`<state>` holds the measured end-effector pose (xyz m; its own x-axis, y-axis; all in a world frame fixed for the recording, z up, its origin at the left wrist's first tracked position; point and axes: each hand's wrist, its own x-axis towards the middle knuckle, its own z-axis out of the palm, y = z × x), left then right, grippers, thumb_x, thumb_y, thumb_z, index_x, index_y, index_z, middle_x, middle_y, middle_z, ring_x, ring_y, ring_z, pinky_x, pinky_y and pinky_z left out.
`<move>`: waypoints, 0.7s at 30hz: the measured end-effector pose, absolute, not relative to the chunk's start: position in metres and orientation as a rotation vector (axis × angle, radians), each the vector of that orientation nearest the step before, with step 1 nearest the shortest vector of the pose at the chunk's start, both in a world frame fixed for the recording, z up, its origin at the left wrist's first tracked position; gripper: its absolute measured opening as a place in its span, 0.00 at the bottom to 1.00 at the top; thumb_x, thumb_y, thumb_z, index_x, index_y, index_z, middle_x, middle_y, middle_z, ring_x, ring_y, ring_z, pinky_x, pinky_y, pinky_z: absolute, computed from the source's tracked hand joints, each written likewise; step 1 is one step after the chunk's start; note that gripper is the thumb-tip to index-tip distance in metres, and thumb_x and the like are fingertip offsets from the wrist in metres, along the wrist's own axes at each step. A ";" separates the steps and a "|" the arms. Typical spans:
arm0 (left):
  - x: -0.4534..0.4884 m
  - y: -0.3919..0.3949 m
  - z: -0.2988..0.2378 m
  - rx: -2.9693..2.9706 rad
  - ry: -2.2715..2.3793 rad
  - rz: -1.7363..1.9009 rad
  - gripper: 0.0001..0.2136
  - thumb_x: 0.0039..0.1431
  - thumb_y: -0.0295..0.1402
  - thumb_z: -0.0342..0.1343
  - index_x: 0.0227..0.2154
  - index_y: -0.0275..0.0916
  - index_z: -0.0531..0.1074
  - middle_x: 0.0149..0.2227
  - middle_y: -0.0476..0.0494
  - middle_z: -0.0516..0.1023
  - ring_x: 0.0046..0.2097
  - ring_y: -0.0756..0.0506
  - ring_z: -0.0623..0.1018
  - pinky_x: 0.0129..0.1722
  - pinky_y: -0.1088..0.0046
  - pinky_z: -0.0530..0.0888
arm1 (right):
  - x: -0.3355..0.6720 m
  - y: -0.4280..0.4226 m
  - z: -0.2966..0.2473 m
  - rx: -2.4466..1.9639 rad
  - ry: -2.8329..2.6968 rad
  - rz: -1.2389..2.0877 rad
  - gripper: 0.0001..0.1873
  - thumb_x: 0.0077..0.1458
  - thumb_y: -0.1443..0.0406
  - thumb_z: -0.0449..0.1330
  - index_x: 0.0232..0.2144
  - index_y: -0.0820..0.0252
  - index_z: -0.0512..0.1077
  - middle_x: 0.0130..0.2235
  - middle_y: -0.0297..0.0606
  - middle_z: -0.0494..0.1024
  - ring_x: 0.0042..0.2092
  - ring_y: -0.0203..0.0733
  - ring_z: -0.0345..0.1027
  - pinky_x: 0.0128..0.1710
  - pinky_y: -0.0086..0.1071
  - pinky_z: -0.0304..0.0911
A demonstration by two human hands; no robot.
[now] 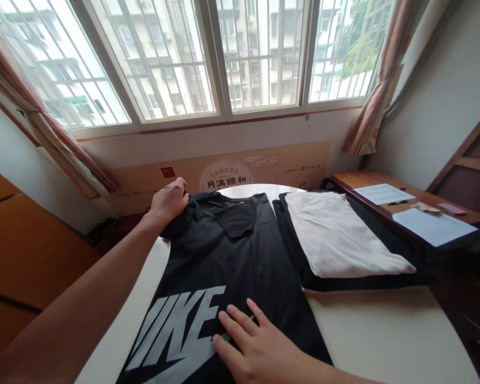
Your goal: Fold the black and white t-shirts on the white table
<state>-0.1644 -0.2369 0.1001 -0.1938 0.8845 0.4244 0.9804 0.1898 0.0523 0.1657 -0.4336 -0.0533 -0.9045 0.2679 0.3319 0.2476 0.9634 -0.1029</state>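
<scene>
A black T-shirt with a large white logo lies spread on a white round table. My left hand reaches to the shirt's far left corner, fingers closed on the fabric at the shoulder. My right hand lies flat on the near part of the shirt beside the logo, fingers stretched and apart. To the right of the shirt, a folded white garment rests on top of a folded black garment.
A wooden desk at the right carries sheets of paper, a pen and a pink card. A printed cardboard panel leans under the window. Curtains hang at both sides. Wooden furniture stands at the left.
</scene>
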 end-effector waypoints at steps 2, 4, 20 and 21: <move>-0.137 -0.223 0.110 -1.894 -2.229 -0.433 0.17 0.59 0.35 0.61 0.50 0.38 0.74 0.50 0.35 0.83 0.52 0.32 0.82 0.54 0.59 0.76 | 0.167 -0.433 -0.052 -0.376 -2.767 0.084 0.25 0.75 0.61 0.51 0.68 0.64 0.62 0.70 0.56 0.66 0.72 0.59 0.58 0.66 0.60 0.62; -0.109 -0.206 0.116 -2.077 -2.287 -0.529 0.13 0.53 0.35 0.65 0.42 0.39 0.78 0.45 0.39 0.84 0.50 0.34 0.82 0.52 0.64 0.77 | 0.167 -0.433 -0.052 -0.368 -2.759 0.071 0.24 0.75 0.60 0.50 0.67 0.65 0.63 0.69 0.55 0.67 0.71 0.59 0.59 0.65 0.60 0.64; 0.031 -0.204 0.077 -2.849 -2.195 -0.884 0.07 0.69 0.35 0.56 0.42 0.37 0.71 0.42 0.38 0.82 0.39 0.42 0.84 0.38 0.67 0.79 | 0.151 -0.437 -0.044 -0.277 -2.329 -0.096 0.18 0.58 0.52 0.59 0.24 0.52 0.60 0.21 0.30 0.69 0.24 0.38 0.61 0.26 0.35 0.56; 0.020 -0.224 0.075 -2.879 -2.109 -0.763 0.08 0.68 0.37 0.57 0.42 0.38 0.72 0.41 0.40 0.82 0.39 0.42 0.83 0.38 0.67 0.78 | 0.152 -0.436 -0.043 -0.287 -2.281 -0.085 0.17 0.56 0.53 0.60 0.23 0.52 0.59 0.20 0.30 0.68 0.24 0.38 0.59 0.26 0.35 0.54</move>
